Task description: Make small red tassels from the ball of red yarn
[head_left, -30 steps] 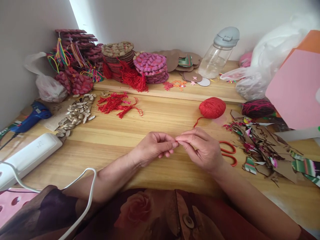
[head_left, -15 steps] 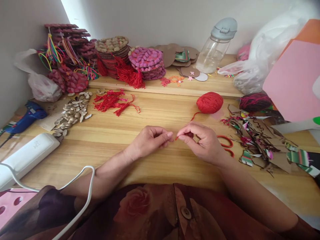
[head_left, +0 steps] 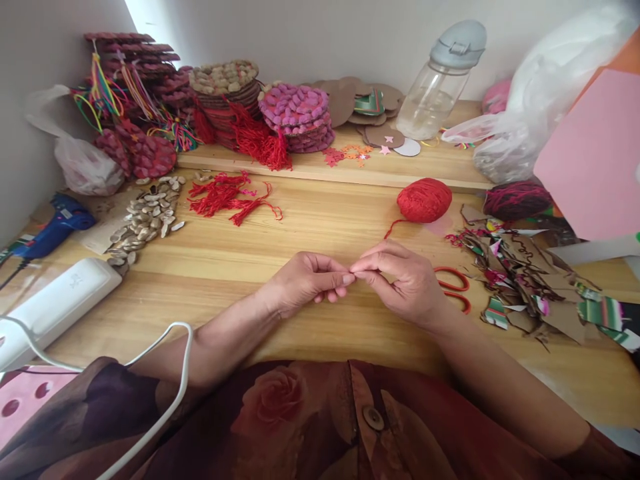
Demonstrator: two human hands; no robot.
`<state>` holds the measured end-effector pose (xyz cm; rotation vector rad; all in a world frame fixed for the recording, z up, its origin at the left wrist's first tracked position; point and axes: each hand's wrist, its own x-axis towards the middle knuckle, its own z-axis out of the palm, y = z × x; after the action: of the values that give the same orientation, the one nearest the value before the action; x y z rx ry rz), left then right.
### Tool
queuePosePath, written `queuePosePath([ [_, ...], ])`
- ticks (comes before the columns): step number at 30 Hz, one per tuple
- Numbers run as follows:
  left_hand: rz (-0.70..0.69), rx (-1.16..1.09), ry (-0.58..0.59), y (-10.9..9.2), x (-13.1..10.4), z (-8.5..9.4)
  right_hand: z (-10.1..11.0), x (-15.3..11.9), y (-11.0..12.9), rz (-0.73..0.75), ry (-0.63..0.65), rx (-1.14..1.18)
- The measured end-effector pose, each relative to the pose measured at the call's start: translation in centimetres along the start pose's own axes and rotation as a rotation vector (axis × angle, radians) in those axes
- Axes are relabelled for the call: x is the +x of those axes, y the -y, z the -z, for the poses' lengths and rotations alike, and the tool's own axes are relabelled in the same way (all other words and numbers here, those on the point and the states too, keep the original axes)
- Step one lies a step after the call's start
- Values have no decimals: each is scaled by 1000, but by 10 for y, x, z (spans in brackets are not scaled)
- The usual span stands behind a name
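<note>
My left hand (head_left: 313,280) and my right hand (head_left: 403,277) meet fingertip to fingertip above the table, both closed in a pinch. Red yarn (head_left: 393,228) trails from the red yarn ball (head_left: 425,200) down behind my right fingers. Its end lies where the two pinches touch, almost fully covered by the fingertips. Just right of my right hand are orange-handled scissors (head_left: 454,280), their blades hidden by the hand. Red yarn tassels (head_left: 220,195) rest in a loose heap beyond my left hand.
Peanut shells (head_left: 147,220), a blue glue gun (head_left: 55,227) and a white power strip (head_left: 65,303) with its cable occupy the left. Cardboard scraps (head_left: 530,280) cover the right. Along the back ledge stand decorated round stacks (head_left: 295,110) and a water bottle (head_left: 440,87).
My hands have come together: the left fingertips now touch the right ones, where the yarn end showed in a small gap before. The view has shifted slightly.
</note>
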<state>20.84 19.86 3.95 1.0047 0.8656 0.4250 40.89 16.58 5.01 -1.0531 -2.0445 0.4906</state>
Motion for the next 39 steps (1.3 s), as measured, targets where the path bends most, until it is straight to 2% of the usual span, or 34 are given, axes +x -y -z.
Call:
queuePosePath([
  [6, -9, 78, 10, -5, -2, 1, 7, 0, 0, -67, -80, 10],
  [9, -24, 33, -37, -6, -2, 1, 9, 0, -1, -99, -114, 51],
  [11, -30, -32, -52, -5, -1, 1, 8, 0, -1, -107, -114, 79],
  [15, -56, -146, 1, -2, -1, 0, 3, -1, -1, -116, -108, 128],
  [22, -57, -95, -72, -2, -1, -2, 1, 0, -1, -109, -115, 135],
  [26, -33, -129, -82, -2, -2, -4, 0, -1, -1, -87, -108, 107],
  [33, 73, -292, 34, -5, -6, -3, 0, -2, -2, -63, -77, 74],
  [39, 125, -302, 13, -3, -4, -4, -1, -2, -2, -47, -87, 71],
])
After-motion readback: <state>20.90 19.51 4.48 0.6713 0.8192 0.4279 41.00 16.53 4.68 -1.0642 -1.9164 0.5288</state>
